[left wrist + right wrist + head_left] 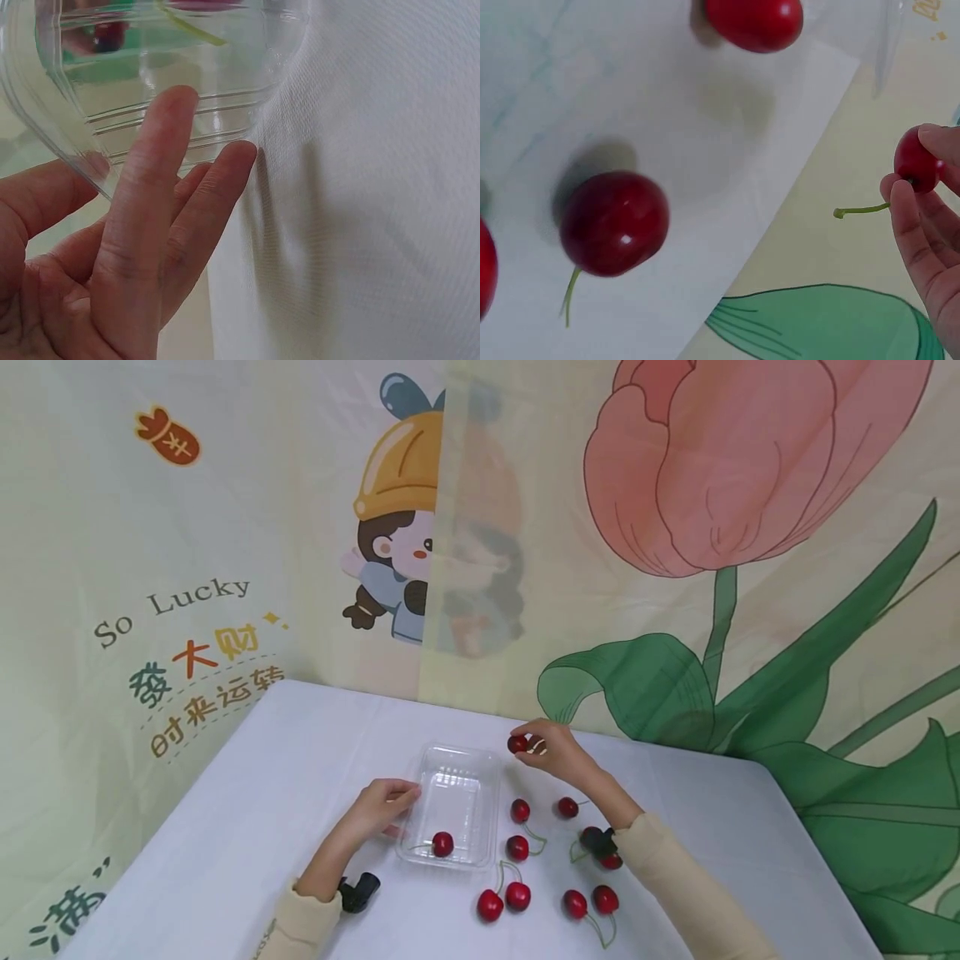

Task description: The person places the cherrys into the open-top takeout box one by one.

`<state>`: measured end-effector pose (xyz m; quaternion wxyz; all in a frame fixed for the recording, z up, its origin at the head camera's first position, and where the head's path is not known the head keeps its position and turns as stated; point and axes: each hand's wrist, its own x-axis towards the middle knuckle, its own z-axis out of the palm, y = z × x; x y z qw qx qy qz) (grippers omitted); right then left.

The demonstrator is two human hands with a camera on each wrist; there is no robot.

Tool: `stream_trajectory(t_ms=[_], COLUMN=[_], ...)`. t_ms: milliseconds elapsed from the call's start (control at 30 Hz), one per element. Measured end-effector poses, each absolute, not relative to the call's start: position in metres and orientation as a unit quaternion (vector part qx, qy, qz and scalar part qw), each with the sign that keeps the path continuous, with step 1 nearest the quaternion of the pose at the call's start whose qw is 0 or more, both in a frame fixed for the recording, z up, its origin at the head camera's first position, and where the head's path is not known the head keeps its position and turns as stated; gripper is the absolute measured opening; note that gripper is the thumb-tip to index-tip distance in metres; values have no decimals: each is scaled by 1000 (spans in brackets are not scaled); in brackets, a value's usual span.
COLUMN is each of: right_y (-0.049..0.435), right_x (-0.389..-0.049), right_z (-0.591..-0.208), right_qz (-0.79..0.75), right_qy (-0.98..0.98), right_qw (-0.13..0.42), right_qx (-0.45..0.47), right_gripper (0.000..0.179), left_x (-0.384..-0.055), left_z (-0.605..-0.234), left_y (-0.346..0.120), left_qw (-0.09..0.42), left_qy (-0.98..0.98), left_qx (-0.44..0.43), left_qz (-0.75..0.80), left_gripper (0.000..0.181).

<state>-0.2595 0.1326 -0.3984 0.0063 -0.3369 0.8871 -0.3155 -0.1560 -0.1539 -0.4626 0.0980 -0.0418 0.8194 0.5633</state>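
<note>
My right hand (558, 752) pinches a dark red cherry (913, 159) between thumb and fingers, above the table's far side and right of the clear plastic container (490, 793). In the right wrist view its short green stem (862, 211) sticks out past the fingers. My left hand (378, 806) holds the container's left side; in the left wrist view, the fingers (139, 202) lie along the ribbed outer wall and another digit's tip shows through the plastic at the rim. One cherry (442, 844) with a stem lies inside the container, near its front end.
Several cherries lie on the white table right of the container, among them a stemmed pair (491, 906) in front and another pair (605, 900) farther right. A single cherry (567, 807) sits below the right forearm. A printed curtain (495, 685) hangs behind the table.
</note>
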Motion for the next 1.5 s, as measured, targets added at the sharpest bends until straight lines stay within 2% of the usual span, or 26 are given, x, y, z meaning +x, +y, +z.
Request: stream_trajectory(t_ms=[700,1000,1500], right_y=[93,70,52], right_x=[-236,-220,-207], right_z=[-386,-392,-414], right_qz=[-377,-353,-344], right_qy=[825,822,810], right_qw=[21,79,142], right_qx=[-421,-440,-453], right_gripper=[33,32,33], left_x=[-158,-158,-159], left_z=[-461,-463,-463], left_y=[-156,-156,-155], left_qw=[104,108,101], left_qy=[820,820,820], left_qx=[-41,-44,-33], left_qz=[562,561,562], left_gripper=[37,35,34])
